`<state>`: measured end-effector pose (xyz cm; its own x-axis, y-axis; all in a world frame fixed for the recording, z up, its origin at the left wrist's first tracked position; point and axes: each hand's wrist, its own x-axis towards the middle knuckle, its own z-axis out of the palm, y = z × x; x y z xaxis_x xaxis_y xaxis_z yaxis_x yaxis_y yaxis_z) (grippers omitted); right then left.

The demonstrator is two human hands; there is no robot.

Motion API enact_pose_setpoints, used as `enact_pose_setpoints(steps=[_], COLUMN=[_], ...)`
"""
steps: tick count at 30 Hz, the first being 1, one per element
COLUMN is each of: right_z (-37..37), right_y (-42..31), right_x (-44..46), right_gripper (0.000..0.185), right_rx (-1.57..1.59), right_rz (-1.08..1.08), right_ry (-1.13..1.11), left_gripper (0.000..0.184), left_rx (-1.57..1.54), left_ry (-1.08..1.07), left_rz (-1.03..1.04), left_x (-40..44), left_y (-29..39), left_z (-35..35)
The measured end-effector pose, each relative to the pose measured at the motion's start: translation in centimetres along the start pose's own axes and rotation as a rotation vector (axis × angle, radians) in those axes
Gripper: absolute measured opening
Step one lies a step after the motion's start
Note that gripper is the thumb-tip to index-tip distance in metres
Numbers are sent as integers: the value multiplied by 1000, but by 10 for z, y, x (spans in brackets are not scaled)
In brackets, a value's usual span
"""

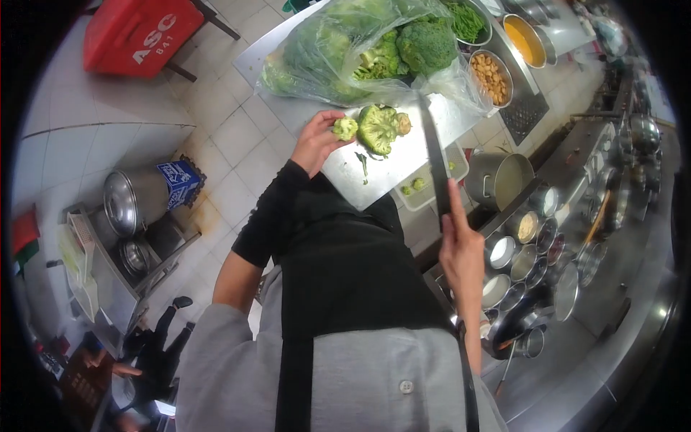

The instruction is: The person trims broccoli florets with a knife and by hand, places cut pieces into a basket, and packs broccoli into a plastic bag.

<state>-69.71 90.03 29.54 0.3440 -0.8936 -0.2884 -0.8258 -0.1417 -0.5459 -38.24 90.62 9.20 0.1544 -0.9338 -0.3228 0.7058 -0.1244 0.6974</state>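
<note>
My left hand (319,144) is closed on a small broccoli floret (345,129) at the near left part of the metal table (360,183). Just right of it lies a partly cut broccoli head (378,129), its pale stem pointing right. A dark green scrap of leaf or stalk (363,167) rests below them. In my right hand (461,252) is a large knife (435,155), its long dark blade pointing away from me over the table's right side. Beyond the cut head sits a clear plastic bag (317,65) full of broccoli (426,47).
A white basket (464,169) with a few florets (417,185) is below the table's right edge. Bowls of fried cubes (491,78) and chopped greens (464,21) stand behind. A large pot (504,180) and several seasoning bowls (502,252) line the right. Another person (155,353) is lower left.
</note>
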Motion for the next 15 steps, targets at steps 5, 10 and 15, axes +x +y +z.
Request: enact_pose_setpoints(steps=[5, 10, 15], right_z=[-7, -18, -32], right_y=[40, 72, 111], right_x=[1, 1, -2], right_gripper=[65, 65, 66], right_rx=[178, 241, 13], right_rz=[138, 200, 1], right_ry=[209, 244, 280], left_gripper=[45, 47, 33], left_rx=[121, 547, 1059], left_ry=[-82, -275, -623], left_rz=[-99, -42, -178], left_x=[-31, -32, -24], left_y=[18, -10, -88], left_z=[37, 82, 139])
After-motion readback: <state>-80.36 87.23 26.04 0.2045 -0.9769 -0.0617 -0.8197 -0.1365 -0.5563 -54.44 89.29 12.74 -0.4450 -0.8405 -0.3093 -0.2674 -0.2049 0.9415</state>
